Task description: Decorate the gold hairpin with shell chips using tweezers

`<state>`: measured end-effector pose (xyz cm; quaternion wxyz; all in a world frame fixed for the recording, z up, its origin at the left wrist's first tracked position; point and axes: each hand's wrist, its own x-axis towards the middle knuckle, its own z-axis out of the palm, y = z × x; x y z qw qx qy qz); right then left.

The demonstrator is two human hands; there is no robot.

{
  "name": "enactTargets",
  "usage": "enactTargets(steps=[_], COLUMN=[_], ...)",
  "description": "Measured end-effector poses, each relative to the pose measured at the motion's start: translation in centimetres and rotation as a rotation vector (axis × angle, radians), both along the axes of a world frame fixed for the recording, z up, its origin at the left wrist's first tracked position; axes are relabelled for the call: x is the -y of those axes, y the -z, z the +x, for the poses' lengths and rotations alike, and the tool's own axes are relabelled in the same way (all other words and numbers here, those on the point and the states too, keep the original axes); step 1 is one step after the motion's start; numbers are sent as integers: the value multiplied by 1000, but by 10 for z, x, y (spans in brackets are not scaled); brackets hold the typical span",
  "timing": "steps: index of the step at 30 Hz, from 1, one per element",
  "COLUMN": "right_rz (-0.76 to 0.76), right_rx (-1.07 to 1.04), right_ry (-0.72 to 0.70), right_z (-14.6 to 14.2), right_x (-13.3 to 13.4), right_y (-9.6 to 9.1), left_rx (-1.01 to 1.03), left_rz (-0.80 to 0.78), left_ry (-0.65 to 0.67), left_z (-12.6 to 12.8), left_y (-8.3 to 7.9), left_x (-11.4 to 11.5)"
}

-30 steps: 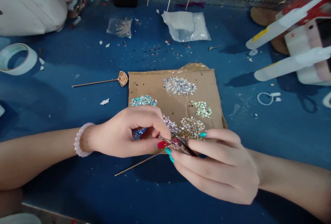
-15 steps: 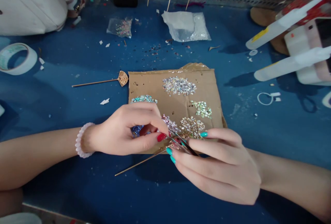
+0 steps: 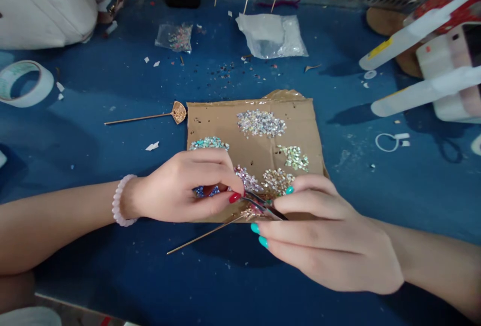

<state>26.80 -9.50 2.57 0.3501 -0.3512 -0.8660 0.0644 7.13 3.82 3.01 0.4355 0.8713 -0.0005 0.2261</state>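
My left hand (image 3: 191, 185), with red nails and a pale bead bracelet (image 3: 124, 200), is closed in a pinch; what sits between the fingertips is too small to make out. The tips of dark metal tweezers (image 3: 268, 209) meet those fingertips. My right hand (image 3: 334, 235), with turquoise nails, grips the tweezers. Under both hands lies a gold hairpin (image 3: 205, 237), its ornamented head partly hidden below the tweezers. Small piles of rhinestones rest on a cardboard sheet (image 3: 221, 115): silvery (image 3: 261, 123), green (image 3: 294, 158), champagne (image 3: 277, 180), pink (image 3: 246, 178), turquoise (image 3: 209, 143) and blue, partly covered.
Another gold hairpin (image 3: 139, 119) with a fan-shaped head lies left of the cardboard. Behind are plastic bags (image 3: 272, 37) and a small bag of stones (image 3: 175, 37). Two white glue bottles (image 3: 398, 40) lean in from the right. A tape roll (image 3: 26, 83) and a pale bag (image 3: 45, 5) are left.
My right hand has shifted right and its lower fingers have drawn back from the hairpin's head. The tweezers' tips stay at my left fingertips, and my left hand has barely moved.
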Motion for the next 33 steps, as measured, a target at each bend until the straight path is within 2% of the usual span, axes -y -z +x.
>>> enactTargets(steps=[6, 33], right_rz=[-124, -138], right_rx=[-47, -51], right_ry=[36, 7], right_z=[-1, 0], right_x=[0, 2], right_y=[-6, -4], left_rx=[-22, -56], left_rz=[-9, 63], left_ry=[22, 48], left_z=[1, 2], left_y=[2, 4], left_x=[0, 0])
